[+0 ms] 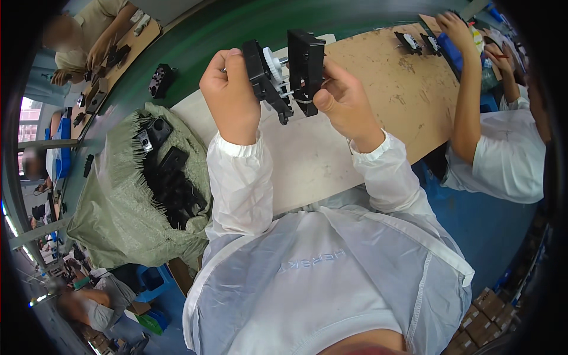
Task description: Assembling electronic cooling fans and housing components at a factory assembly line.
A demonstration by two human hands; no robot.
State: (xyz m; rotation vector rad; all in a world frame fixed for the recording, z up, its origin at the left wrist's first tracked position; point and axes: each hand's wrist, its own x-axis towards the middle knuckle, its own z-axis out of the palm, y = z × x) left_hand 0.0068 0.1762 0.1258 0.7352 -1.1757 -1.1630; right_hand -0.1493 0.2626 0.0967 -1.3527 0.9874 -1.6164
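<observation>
My left hand [234, 97] grips a black plastic housing half [255, 72] by its outer side, thumb at the top edge. A white gear [273, 66] and thin metal pins stand out from its inner face. In my right hand [349, 103] is a second black housing half [305, 56], boxy and held upright, with fingers behind and thumb at its lower edge. The two halves face each other with a narrow gap, above a pale sheet [313, 160] on the table. Whether they touch low down I cannot tell.
At my left stands a green woven sack [112, 207] of black plastic parts [171, 171]. A black housing [161, 80] lies on the green surface [195, 53]. Two small assemblies [408, 42] sit far right on the brown board [390, 100]. A co-worker's arm [467, 112] reaches in at right.
</observation>
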